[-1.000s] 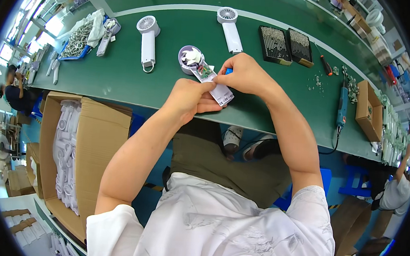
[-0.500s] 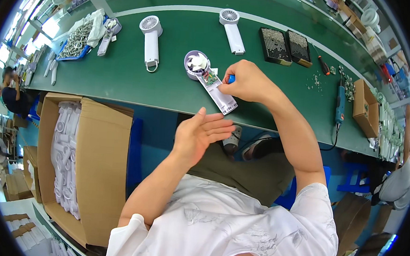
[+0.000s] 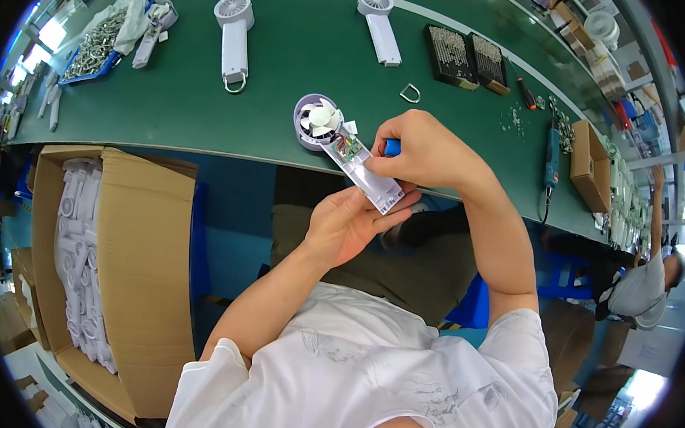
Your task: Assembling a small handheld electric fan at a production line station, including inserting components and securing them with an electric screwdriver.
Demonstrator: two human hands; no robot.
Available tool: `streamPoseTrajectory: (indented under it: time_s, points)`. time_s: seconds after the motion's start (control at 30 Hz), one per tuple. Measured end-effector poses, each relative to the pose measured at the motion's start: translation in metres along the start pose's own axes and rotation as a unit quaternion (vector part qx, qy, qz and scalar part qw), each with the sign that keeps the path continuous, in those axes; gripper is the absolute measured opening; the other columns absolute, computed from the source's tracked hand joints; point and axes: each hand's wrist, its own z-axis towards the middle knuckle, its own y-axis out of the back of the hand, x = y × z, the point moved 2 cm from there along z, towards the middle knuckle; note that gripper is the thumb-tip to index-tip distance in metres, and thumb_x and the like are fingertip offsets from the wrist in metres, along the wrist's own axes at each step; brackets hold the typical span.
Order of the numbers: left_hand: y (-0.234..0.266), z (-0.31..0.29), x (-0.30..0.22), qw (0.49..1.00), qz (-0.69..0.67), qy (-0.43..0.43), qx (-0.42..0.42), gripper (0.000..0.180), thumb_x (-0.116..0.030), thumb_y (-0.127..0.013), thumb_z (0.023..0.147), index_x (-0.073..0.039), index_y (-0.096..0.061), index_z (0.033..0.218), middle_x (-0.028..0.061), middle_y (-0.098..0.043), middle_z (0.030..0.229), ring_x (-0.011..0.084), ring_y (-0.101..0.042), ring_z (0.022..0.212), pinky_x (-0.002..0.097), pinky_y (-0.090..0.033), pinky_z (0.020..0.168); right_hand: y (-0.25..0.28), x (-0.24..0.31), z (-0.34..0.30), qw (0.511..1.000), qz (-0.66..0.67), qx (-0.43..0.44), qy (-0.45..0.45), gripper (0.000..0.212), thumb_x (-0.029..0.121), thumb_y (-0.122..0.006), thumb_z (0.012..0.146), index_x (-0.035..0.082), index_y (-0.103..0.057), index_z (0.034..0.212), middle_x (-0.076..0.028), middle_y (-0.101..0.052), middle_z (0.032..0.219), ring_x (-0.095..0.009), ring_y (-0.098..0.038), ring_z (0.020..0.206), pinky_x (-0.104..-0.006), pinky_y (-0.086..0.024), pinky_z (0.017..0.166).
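Observation:
A handheld fan lies opened at the bench's near edge, its white blades in a lilac ring and a green circuit board with thin wires showing in the handle shell. My left hand is closed round the lower end of this shell, fingers beneath it and thumb at its side. Over the shell's right side, my right hand pinches a blue cylindrical battery. Its fingers hide part of the battery and of the handle. A metal loop rests on the bench beyond my right hand.
Two closed fans lie farther back. Black trays of small parts, a screwdriver, a teal power driver and a cardboard box are at right. Left are a blue tray of metal loops and a large carton of shells.
My left hand has moved up from below the fan and taken hold of its handle end. The right hand stays by the shell with the battery. The metal loop has come into sight.

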Motion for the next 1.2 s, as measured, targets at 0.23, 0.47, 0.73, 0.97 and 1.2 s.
streamPoseTrajectory:
  time_s: [0.23, 0.47, 0.73, 0.97, 1.2]
  points:
    - [0.014, 0.005, 0.004, 0.999, -0.013, -0.011, 0.036, 0.053, -0.02, -0.055, 0.107, 0.008, -0.04, 0.149, 0.0242, -0.049, 0.15, 0.0427, -0.047, 0.141, 0.054, -0.04, 0.119, 0.002, 0.012, -0.004, 0.998, 0.01, 0.032, -0.049, 0.025, 0.02, -0.078, 0.08, -0.004, -0.072, 0.082, -0.006, -0.064, 0.063, -0.011, -0.06, 0.053, -0.027, -0.05, 0.051]
    - [0.015, 0.003, 0.008, 0.998, -0.037, -0.014, 0.058, 0.05, -0.021, -0.056, 0.107, 0.006, -0.042, 0.148, 0.0221, -0.052, 0.147, 0.0415, -0.053, 0.137, 0.0536, -0.041, 0.119, -0.004, 0.019, -0.009, 0.995, 0.016, 0.034, -0.091, 0.024, 0.018, -0.076, 0.081, -0.005, -0.072, 0.085, -0.009, -0.065, 0.063, -0.014, -0.062, 0.049, -0.029, -0.053, 0.051]
    - [0.008, -0.004, 0.007, 0.998, -0.061, -0.012, -0.014, 0.042, -0.018, -0.051, 0.109, 0.005, -0.048, 0.144, 0.0235, -0.059, 0.138, 0.0426, -0.058, 0.131, 0.0537, -0.048, 0.113, 0.0, 0.009, -0.021, 0.996, 0.046, -0.053, -0.053, 0.032, 0.024, -0.079, 0.089, 0.0, -0.076, 0.11, -0.003, -0.068, 0.076, -0.006, -0.056, 0.056, -0.0245, -0.046, 0.049]
    - [-0.004, -0.003, 0.002, 0.998, -0.03, -0.007, -0.061, 0.05, -0.024, -0.054, 0.108, 0.007, -0.042, 0.146, 0.0264, -0.06, 0.136, 0.0451, -0.059, 0.129, 0.0543, -0.05, 0.111, 0.006, -0.007, -0.02, 0.974, 0.191, -0.064, -0.105, 0.024, 0.017, -0.065, 0.101, -0.001, -0.076, 0.114, -0.002, -0.066, 0.078, -0.006, -0.057, 0.062, -0.0233, -0.048, 0.051]
    - [-0.007, 0.0, 0.002, 0.997, -0.05, -0.001, -0.065, 0.048, -0.025, -0.053, 0.108, 0.007, -0.044, 0.144, 0.0259, -0.06, 0.135, 0.0444, -0.058, 0.13, 0.0558, -0.047, 0.114, 0.0, -0.005, -0.018, 0.963, 0.239, -0.107, -0.064, 0.02, 0.012, -0.067, 0.099, -0.003, -0.077, 0.107, -0.004, -0.066, 0.081, -0.009, -0.063, 0.07, -0.0256, -0.054, 0.058]
